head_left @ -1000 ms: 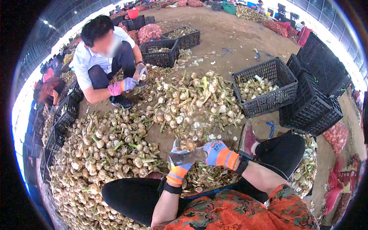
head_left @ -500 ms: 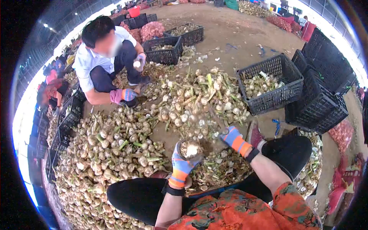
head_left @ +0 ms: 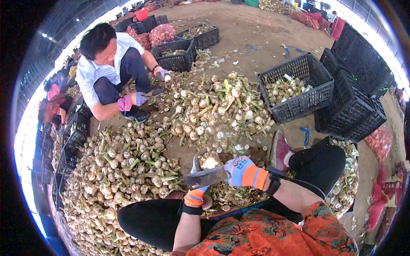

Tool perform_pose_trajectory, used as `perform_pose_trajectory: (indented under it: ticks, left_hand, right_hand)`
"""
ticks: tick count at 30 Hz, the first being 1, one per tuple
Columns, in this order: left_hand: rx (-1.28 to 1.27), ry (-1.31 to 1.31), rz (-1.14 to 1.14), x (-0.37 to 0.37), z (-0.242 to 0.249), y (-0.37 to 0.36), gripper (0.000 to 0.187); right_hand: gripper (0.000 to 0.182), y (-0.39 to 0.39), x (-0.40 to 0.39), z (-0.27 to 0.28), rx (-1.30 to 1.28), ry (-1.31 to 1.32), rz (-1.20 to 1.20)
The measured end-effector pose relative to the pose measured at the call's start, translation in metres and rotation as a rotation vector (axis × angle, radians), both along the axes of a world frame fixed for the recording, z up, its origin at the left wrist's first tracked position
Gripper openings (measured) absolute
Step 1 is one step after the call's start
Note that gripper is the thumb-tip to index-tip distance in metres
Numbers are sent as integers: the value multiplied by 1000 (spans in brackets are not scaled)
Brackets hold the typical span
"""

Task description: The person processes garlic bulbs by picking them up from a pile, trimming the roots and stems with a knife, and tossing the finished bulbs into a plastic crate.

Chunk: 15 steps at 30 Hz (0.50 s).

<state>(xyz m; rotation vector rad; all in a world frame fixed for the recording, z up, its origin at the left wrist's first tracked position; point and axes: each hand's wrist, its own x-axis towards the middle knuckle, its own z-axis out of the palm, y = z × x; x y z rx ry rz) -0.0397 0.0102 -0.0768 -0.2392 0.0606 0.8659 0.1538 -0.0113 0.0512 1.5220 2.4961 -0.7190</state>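
Head view, garlic bulb (head_left: 209,161) was clasped by left hand (head_left: 198,193), broad blade (head_left: 207,178) was gripped by right hand (head_left: 244,171), black crate (head_left: 304,106) was seen at two o'clock.

Gloved left hand (head_left: 198,192) is cupped and partly obscured, gloved right hand (head_left: 243,171) clenched just beside it, both bare forearms (head_left: 295,196) converging ahead of the torso (head_left: 260,234).

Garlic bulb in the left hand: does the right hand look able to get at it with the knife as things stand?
Probably yes: the right hand holds the knife close by the garlic bulb, the left hand supports the bulb, and nothing visible stands between. Whether they touch, I can't tell.
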Motion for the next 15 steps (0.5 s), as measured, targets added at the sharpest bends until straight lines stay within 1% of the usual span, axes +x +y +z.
perform_pose_trajectory:
  ticks: [1,2,3,4,7,8,9,11,12,13,15]
  left_hand:
    - [-1,1,-3,1,1,1,66]
    - [63,20,-84,2,3,3,60]
    - [126,40,-164,2,4,3,57]
    - [116,249,23,8,-22,-2,53]
    - [114,222,-43,11,-21,1,49]
    - [140,146,-104,10,25,-6,47]
    - [140,146,-106,10,29,-7,47]
    - [248,360,16,9,31,-11,43]
    - [244,168,-9,8,26,-8,42]
    - [244,168,-9,7,26,-8,42]
    - [210,300,-49,5,26,-9,43]
  right_hand:
    - [34,0,-1,3,-50,-26,15]
    - [34,0,0,3,-51,-26,14]
    - [33,0,2,2,17,-19,-17]
    - [33,-2,3,1,83,-13,-50]
    - [38,-1,3,13,18,-21,-36]
    - [39,-2,2,15,-3,-24,-2]
    - [39,-2,2,13,-4,-24,-3]
    - [40,-1,2,5,-39,-65,27]
    - [40,-2,2,4,-39,-65,26]
    - [40,-2,3,4,-27,-59,27]
    - [40,-4,3,6,-18,-54,30]
